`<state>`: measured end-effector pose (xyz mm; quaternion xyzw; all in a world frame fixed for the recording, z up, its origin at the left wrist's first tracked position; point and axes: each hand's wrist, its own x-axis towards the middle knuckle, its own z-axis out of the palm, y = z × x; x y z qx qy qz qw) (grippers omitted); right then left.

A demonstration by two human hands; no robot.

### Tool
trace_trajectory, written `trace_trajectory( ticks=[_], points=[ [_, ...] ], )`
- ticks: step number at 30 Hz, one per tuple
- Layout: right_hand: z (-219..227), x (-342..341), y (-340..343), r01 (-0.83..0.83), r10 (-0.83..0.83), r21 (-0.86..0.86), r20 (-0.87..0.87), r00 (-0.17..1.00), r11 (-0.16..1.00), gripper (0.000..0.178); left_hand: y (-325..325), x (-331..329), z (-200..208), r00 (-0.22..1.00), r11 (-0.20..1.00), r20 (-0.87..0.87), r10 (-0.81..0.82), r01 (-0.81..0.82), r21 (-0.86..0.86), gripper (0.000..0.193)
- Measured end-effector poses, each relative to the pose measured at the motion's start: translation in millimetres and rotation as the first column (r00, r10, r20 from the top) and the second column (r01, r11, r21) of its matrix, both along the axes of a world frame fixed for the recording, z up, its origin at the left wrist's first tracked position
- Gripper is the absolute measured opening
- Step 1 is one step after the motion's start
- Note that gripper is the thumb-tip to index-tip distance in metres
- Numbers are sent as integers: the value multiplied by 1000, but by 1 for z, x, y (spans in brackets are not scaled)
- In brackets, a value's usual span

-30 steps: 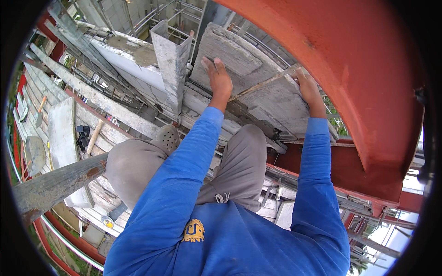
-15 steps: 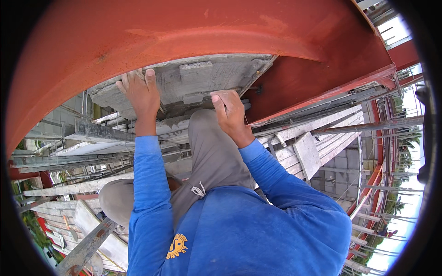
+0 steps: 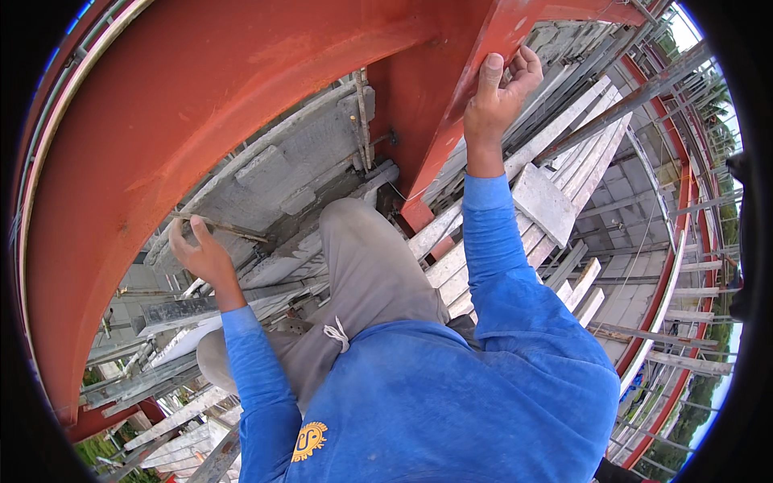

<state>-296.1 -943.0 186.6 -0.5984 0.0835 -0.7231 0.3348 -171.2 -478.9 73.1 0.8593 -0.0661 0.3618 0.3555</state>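
My left hand (image 3: 203, 259) is beside a grey cement-smeared panel (image 3: 270, 173), below the curved red steel beam (image 3: 209, 105). Its thumb and fingers are spread, close to one end of a thin rod (image 3: 229, 229) that lies across the panel's lower part; whether they touch it I cannot tell. Further right, my right hand (image 3: 501, 101) is raised to a straight red steel beam (image 3: 460, 121). The thumb rests on the beam's face and the bent fingers hook round its edge. A second thin rod (image 3: 362, 121) stands at the panel's right end.
Under my bent knee (image 3: 362, 241) run scaffold planks and metal tubes. Pale boards (image 3: 592, 145) extend to the right, with a flat square slab (image 3: 543, 201) on them. A long scaffold pipe (image 3: 628, 97) slants above. Greenery shows far below.
My right hand has left the panel's lower edge and gone up and right to the straight beam. My left hand has come down and left from the panel's top edge. The view has turned.
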Motion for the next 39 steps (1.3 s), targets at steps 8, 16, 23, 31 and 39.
trace_trajectory(
  ticks=[8, 16, 23, 31, 39],
  points=[
    [-7, 8, -25, -149, 157, 167, -36, 987, 975, 50, -117, 29, 56, 925, 861, -14, -380, 359, 359, 47],
    [0, 4, -20, 41, -30, 148, -77, 997, 988, 47, -151, 66, 42, 915, 730, -400, -58, 312, 608, 84],
    [4, 4, -17, -24, 38, 194, -67, 997, 981, 46, -155, 65, 46, 911, 746, -410, -44, 303, 593, 80],
    [2, -1, -19, -32, 54, 197, -110, 992, 980, 45, -152, 64, 49, 880, 771, -463, -103, 365, 522, 78],
    [5, -1, -16, -27, 46, 176, -106, 993, 984, 45, -108, 24, 39, 871, 797, -58, -488, 472, 378, 54]
  ],
)
